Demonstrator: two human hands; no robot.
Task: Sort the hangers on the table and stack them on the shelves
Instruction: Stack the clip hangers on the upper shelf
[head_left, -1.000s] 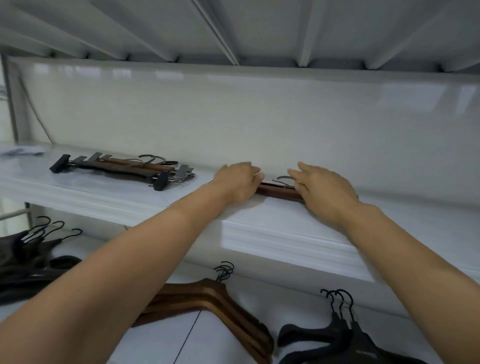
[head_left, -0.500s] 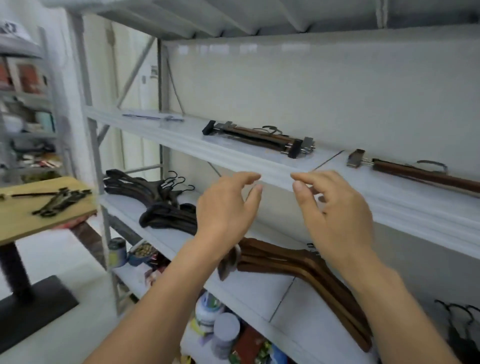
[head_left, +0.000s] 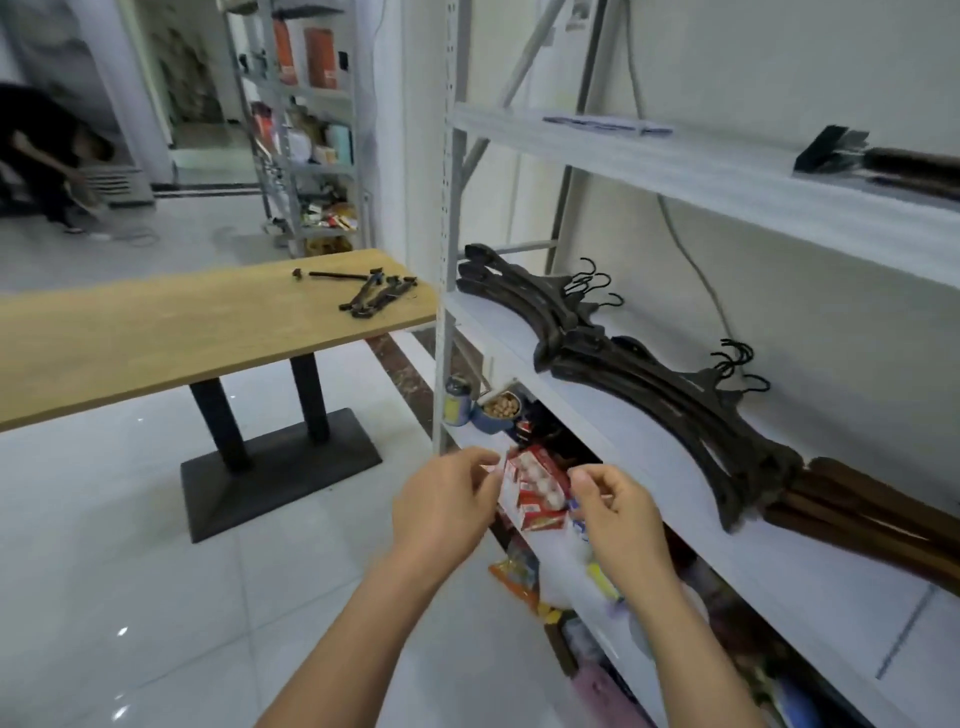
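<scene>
Both hands off the top shelf since a second ago, empty: left hand (head_left: 447, 506) and right hand (head_left: 615, 514) loosely curled, holding nothing. Clip hanger (head_left: 883, 161) left shelved. Remaining hangers (head_left: 371, 296) near wooden table (head_left: 156, 332) end, beside shelf upright (head_left: 445, 234); floor between open.

Both hands are off the top shelf (head_left: 727, 171) now, the brown clip hanger (head_left: 909, 163) left lying by its back edge. The left hand (head_left: 447, 506) and right hand (head_left: 615, 512) hang empty, fingers loosely curled, low before the shelving's front edge.
</scene>
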